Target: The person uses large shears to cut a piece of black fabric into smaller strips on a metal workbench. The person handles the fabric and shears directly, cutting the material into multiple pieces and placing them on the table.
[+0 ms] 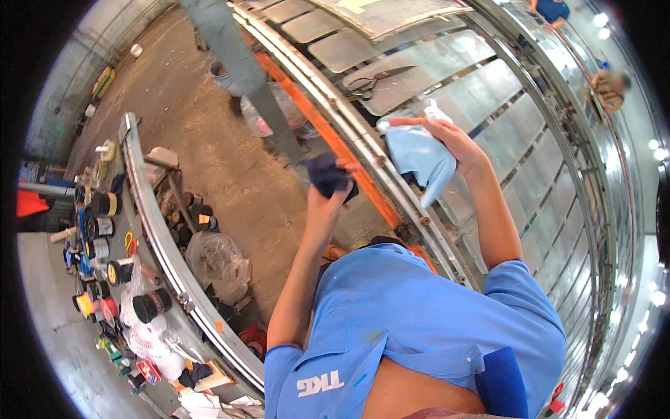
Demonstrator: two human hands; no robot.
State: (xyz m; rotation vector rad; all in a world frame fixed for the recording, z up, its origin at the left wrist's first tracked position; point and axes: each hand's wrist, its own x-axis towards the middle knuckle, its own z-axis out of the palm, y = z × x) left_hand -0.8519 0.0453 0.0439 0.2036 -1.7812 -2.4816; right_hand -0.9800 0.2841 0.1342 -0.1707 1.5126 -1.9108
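My blue shirt (419, 307) lies closest, filling the lower part of the view. Past it, my right hand (458, 143) presses its fingers together on the light blue cloth (419, 155), one finger stretched along the upper edge; I cannot make out the thumb. My left hand (328, 200) is closed around the dark cloth (324, 177), bunched and blurred, so I cannot tell how each finger sits. The two cloths are well apart, one to each hand. The light blue cloth hangs over the near edge of the metal plates (457, 87); the dark cloth is in the air, on the floor side of the orange beam (321, 127).

I judge myself partway through: both cloths are taken up, neither is laid down, and setting either one down looks left to do. Farther out, large scissors (363, 88) rest on the plates beyond my hands, and off to my left a bench (155, 241) bears dark tubs (151, 305).
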